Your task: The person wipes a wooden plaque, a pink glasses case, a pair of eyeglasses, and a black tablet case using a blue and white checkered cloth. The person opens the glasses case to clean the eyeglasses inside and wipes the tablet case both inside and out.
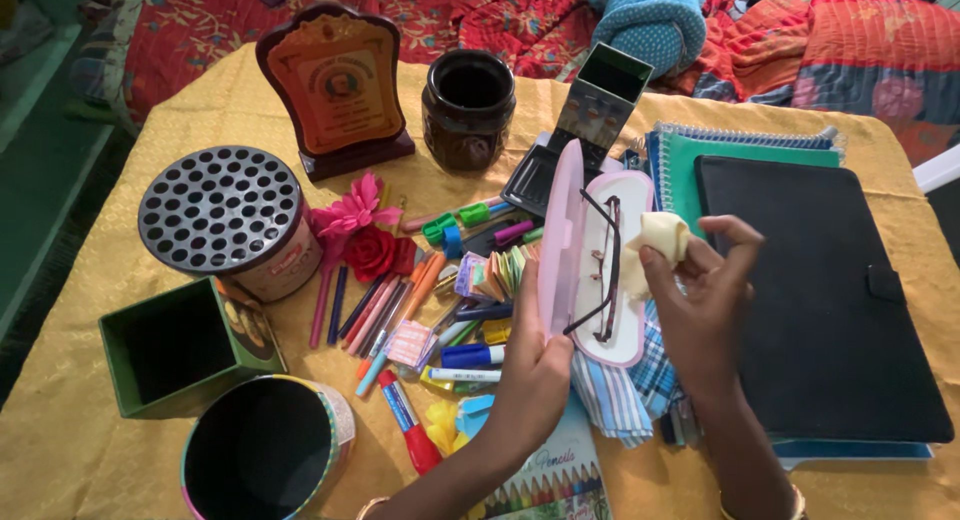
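Observation:
An open pink glasses case (590, 270) lies in the middle of the table with thin-framed glasses (603, 270) resting in its white lining. My left hand (535, 370) grips the case's lower left edge and raised lid. Just right of the case, my right hand (700, 300) pinches a small cream cleaning cloth (660, 235) between thumb and fingers. A blue checked cloth (630, 385) lies under the case.
Left of the case lie several pens, markers and sticky notes (430, 310), pink and red flowers (360, 230), a round holed pen holder (225, 215), a green square box (180, 345) and a round tin (265, 450). A black folder (820, 300) on notebooks sits at the right. A plaque (340, 85) and dark mug (468, 105) stand behind.

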